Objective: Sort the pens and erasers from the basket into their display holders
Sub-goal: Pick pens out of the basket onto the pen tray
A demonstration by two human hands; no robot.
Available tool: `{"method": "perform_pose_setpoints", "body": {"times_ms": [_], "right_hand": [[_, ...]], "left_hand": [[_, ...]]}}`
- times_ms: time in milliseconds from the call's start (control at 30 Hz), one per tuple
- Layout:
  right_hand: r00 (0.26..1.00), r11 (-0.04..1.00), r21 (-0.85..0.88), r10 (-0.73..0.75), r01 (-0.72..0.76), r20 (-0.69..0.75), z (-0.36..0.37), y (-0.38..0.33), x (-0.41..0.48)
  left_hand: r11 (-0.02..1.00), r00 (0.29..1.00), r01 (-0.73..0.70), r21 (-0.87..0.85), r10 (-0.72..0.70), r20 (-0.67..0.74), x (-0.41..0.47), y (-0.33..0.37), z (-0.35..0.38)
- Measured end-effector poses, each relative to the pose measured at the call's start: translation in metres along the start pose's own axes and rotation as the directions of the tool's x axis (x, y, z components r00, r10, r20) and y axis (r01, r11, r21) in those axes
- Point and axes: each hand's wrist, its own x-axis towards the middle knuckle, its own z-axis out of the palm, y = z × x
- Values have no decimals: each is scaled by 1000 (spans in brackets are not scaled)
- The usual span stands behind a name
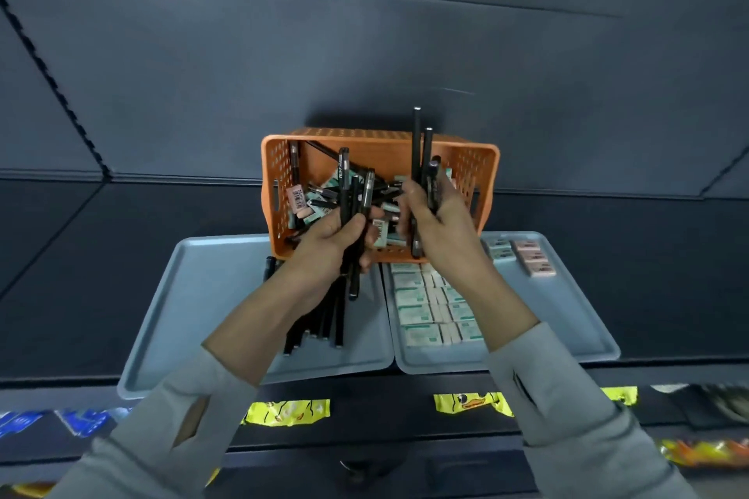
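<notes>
Two hands hold black pens above the orange basket [377, 152], which stands at the far edge of two grey trays. The left hand [334, 233] has its fingers curled round the left bundle [347, 190]. The right hand [439, 221] grips the right bundle [419, 150], which points upward. On the left tray [194, 296], sorted pens [324, 320] lie side by side. On the right tray [567, 320], green erasers [417, 312] fill rows at its left edge and pink erasers [533, 257] lie near its far right corner.

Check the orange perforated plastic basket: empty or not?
Not empty: black pens and mint-wrapped erasers lie piled inside the orange perforated plastic basket; the left hand and right hand each grip several more pens.
</notes>
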Motion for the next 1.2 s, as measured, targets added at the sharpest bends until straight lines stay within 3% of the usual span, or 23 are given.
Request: {"method": "perform_pose_setpoints", "body": {"times_ms": [100, 200, 300, 467, 567, 667, 767, 833, 933, 1033, 1100, 1200], "right_hand": [[1000, 992, 129, 3, -4, 4, 0, -8, 4], [996, 993, 107, 32, -41, 86, -5, -16, 10], [989, 992, 99, 70, -83, 128, -9, -14, 11], [989, 961, 238, 149, -143, -8, -16, -4, 14], [984, 923, 358, 169, -138, -55, -19, -3, 14], [990, 881, 459, 140, -114, -22, -21, -2, 12], [986, 879, 457, 73, -135, 151, -24, 6, 10], [966, 911, 374, 82, -173, 246, -24, 10, 6], [932, 933, 288, 107, -214, 347, -27, 15, 1], [928, 930, 286, 120, -229, 352, -30, 15, 1], [929, 942, 267, 102, -205, 355, -31, 12, 3], [909, 973, 180, 56, -142, 414, -27, 10, 4]], "left_hand": [[980, 1000, -24, 198, 23, 8, -1, -1, 1], [923, 998, -53, 381, 41, 40, -1, -2, 5], [902, 999, -35, 430, 20, 38, -2, -2, 5], [909, 996, 32, 416, -66, 68, -8, -4, -5], [956, 993, 115, 270, -113, -23, -10, -9, -12], [982, 984, 153, -107, -162, -76, -9, -7, -8], [811, 970, 109, -575, -212, -116, -2, 1, 5], [728, 972, 36, -685, -185, -145, 2, 5, 12], [826, 958, -57, -561, -113, -263, 0, 9, 23], [971, 917, -100, -218, 5, -398, -1, 8, 25], [995, 912, -101, 19, 100, -397, 0, 7, 24], [978, 930, -139, 156, 183, -318, 0, 12, 30]]}}
